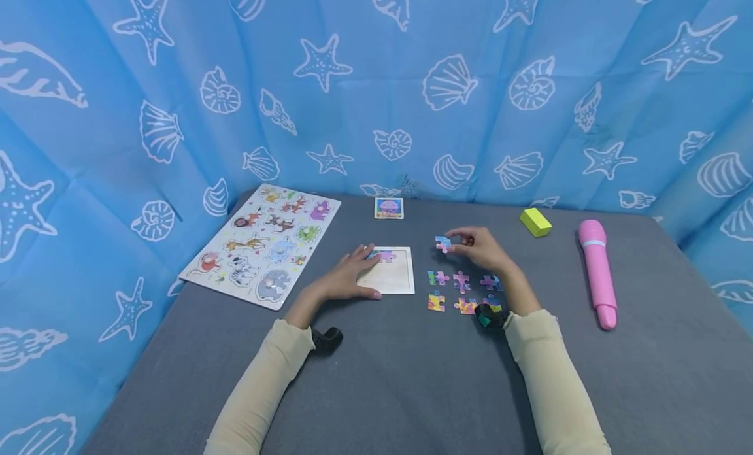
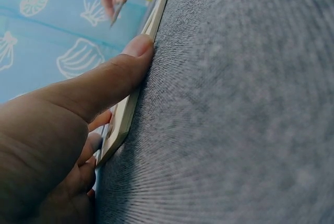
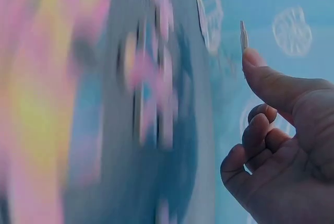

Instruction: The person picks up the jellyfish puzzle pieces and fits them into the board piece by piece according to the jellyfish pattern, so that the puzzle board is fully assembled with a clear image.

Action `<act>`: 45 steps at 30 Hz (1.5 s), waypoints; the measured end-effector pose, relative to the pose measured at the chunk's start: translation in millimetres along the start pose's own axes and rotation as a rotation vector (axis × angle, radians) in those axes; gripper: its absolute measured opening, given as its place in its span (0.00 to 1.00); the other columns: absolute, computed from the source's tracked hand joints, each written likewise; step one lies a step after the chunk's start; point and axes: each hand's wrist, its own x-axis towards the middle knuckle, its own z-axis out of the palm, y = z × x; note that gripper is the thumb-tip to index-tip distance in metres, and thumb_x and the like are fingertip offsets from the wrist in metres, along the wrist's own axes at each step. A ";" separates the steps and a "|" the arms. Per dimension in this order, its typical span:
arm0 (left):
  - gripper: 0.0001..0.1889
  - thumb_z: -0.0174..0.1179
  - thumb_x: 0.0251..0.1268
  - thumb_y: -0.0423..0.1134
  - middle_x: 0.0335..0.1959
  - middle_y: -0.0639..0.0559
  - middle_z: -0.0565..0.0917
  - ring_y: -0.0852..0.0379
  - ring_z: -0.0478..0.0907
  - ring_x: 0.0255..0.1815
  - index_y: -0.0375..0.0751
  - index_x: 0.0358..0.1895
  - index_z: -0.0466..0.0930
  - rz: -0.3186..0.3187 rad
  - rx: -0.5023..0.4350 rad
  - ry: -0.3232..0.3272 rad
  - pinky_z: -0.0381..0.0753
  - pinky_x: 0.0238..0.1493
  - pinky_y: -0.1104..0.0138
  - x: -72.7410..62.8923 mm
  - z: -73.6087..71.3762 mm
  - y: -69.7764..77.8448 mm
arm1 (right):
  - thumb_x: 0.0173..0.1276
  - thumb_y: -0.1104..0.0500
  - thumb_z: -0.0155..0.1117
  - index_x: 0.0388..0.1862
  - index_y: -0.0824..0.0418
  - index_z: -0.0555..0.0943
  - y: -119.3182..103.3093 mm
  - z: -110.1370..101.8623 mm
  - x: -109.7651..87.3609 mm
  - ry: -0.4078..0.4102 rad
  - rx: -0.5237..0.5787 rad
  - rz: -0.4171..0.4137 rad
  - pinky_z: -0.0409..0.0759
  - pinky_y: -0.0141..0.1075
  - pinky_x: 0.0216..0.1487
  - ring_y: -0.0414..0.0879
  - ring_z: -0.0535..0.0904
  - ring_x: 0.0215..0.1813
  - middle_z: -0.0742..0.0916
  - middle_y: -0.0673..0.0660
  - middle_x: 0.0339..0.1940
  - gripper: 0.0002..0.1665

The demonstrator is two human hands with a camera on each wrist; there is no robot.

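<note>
My left hand (image 1: 347,276) holds a small square wooden puzzle tray (image 1: 400,282) at its left side. The thumb lies along the near edge, and the other fingers reach to the far left corner. Inside the tray, along its top edge, lies a pink and blue jigsaw piece (image 1: 387,256), partly hidden by the fingers. To the right of the tray, my right hand (image 1: 479,246) pinches another blue and pink jigsaw piece (image 1: 442,244) between thumb and fingers. In the right wrist view this piece (image 3: 243,36) is seen edge-on. Several loose jigsaw pieces (image 1: 461,282) lie below that hand.
A small picture card (image 1: 389,208) lies behind the tray. On the left is a large animal peg puzzle board (image 1: 259,242). A yellow block (image 1: 535,222) and a pink toy microphone (image 1: 598,272) lie to the right. A blue seashell-patterned curtain (image 1: 376,95) hangs behind the grey table (image 1: 400,389).
</note>
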 end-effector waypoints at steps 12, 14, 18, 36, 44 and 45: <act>0.47 0.63 0.53 0.57 0.76 0.47 0.40 0.46 0.32 0.76 0.45 0.73 0.48 -0.012 -0.004 -0.011 0.35 0.72 0.48 1.4 0.4 -1.9 | 0.59 0.64 0.65 0.47 0.68 0.81 -33.4 53.5 30.2 -0.078 -0.015 -0.078 0.61 0.33 0.24 0.43 0.61 0.21 0.69 0.51 0.17 0.16; 0.47 0.63 0.53 0.56 0.76 0.47 0.40 0.46 0.32 0.76 0.45 0.73 0.48 -0.009 -0.007 -0.010 0.35 0.72 0.48 1.2 0.4 -1.8 | 0.59 0.63 0.65 0.46 0.67 0.81 -35.1 58.2 31.4 -0.088 -0.024 -0.067 0.62 0.33 0.24 0.42 0.61 0.21 0.69 0.50 0.17 0.16; 0.47 0.63 0.53 0.56 0.76 0.47 0.40 0.46 0.32 0.76 0.45 0.72 0.49 -0.011 -0.001 -0.008 0.35 0.72 0.48 1.1 0.3 -1.3 | 0.58 0.62 0.67 0.46 0.66 0.82 -37.4 63.6 32.6 -0.104 -0.043 -0.035 0.62 0.32 0.24 0.42 0.63 0.22 0.70 0.51 0.18 0.17; 0.47 0.63 0.53 0.55 0.75 0.44 0.41 0.45 0.33 0.75 0.42 0.72 0.49 -0.004 -0.006 -0.007 0.36 0.72 0.46 0.2 -0.7 0.5 | 0.57 0.57 0.68 0.50 0.59 0.82 -43.5 69.4 31.9 -0.122 -0.075 0.052 0.61 0.34 0.30 0.46 0.63 0.30 0.71 0.54 0.26 0.21; 0.47 0.63 0.54 0.56 0.76 0.47 0.40 0.47 0.32 0.76 0.44 0.72 0.48 -0.022 -0.005 -0.014 0.36 0.72 0.47 0.3 -0.6 1.9 | 0.55 0.56 0.70 0.49 0.59 0.82 -43.1 73.7 32.9 -0.114 -0.096 0.066 0.61 0.34 0.30 0.45 0.61 0.29 0.75 0.57 0.29 0.21; 0.47 0.62 0.54 0.56 0.76 0.47 0.40 0.47 0.32 0.76 0.45 0.73 0.48 -0.024 -0.004 -0.013 0.36 0.72 0.48 0.3 -0.6 2.2 | 0.55 0.56 0.70 0.49 0.59 0.82 -43.2 73.7 33.1 -0.113 -0.102 0.062 0.61 0.34 0.30 0.46 0.61 0.29 0.75 0.57 0.29 0.21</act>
